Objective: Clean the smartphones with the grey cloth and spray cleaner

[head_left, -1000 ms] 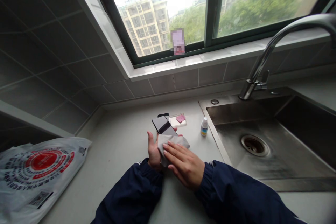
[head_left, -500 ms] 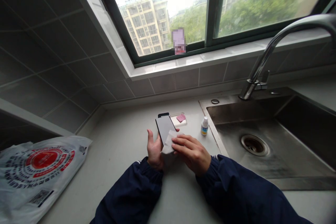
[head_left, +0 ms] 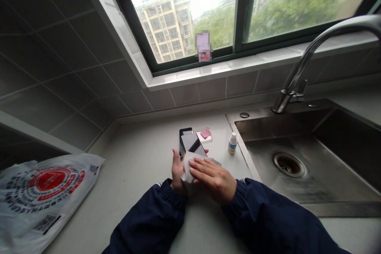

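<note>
In my left hand (head_left: 177, 174) lies a dark-screened smartphone (head_left: 193, 143), the thumb along its left side and fingertips showing past its right edge. My right hand (head_left: 212, 176) presses a white wipe (head_left: 187, 166) flat against the lower part of the screen, covering it. Behind the held phone, a second dark phone-like slab (head_left: 185, 130) rests on the counter, partly hidden. Beside it is a clear phone case (head_left: 210, 138) with a small pink cloth or paper piece (head_left: 205, 133) on it. A small white bottle (head_left: 232, 143) with a blue and yellow label stands upright to the right.
A steel sink (head_left: 250, 158) with a chrome faucet (head_left: 300, 63) is set into the white counter (head_left: 143, 158) at right. A printed plastic bag (head_left: 50, 198) lies at left. Beyond the counter are a tiled wall and a window (head_left: 184, 16).
The held phone has come down and right, uncovering more of the slab behind it. My right hand has slid the wipe slightly left and now lies flatter over the screen.
</note>
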Demonstrator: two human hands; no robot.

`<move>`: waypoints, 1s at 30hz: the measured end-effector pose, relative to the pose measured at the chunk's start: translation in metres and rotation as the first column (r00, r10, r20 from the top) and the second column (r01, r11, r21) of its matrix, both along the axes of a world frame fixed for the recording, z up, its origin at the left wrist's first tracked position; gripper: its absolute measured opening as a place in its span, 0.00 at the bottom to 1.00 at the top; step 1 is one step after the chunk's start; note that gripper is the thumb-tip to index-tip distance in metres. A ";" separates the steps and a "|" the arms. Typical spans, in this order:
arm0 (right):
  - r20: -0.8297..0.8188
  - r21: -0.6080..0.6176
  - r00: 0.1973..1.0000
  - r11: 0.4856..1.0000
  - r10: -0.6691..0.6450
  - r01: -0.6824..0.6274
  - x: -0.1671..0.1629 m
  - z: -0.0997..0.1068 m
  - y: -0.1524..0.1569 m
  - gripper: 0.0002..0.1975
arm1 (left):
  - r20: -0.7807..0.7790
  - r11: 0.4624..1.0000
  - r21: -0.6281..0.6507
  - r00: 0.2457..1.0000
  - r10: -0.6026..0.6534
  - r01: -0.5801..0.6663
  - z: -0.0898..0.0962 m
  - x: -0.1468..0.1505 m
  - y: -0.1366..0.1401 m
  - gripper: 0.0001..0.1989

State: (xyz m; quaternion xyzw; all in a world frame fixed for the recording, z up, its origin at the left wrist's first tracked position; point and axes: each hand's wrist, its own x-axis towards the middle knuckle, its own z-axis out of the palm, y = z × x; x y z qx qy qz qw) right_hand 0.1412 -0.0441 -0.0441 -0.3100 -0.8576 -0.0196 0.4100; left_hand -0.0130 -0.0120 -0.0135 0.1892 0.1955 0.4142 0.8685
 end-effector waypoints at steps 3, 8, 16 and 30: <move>0.014 -0.050 0.999 0.998 -0.034 0.035 0.001 0.004 0.000 0.19 | -0.002 0.998 0.015 0.998 0.066 -0.066 0.001 0.001 0.000 0.47; 0.092 -0.140 0.992 0.985 -0.085 0.097 0.001 0.001 0.001 0.27 | 0.000 0.997 0.038 0.998 0.065 -0.065 -0.004 0.003 -0.001 0.46; 0.091 -0.181 0.982 0.967 -0.165 0.179 0.006 0.001 0.004 0.38 | -0.053 0.980 0.195 0.998 0.039 -0.028 -0.020 0.011 -0.008 0.38; 0.042 -0.141 0.959 0.949 -0.280 0.284 0.020 0.012 0.014 0.35 | -0.212 0.972 0.215 0.976 -0.053 0.099 -0.035 0.003 -0.015 0.27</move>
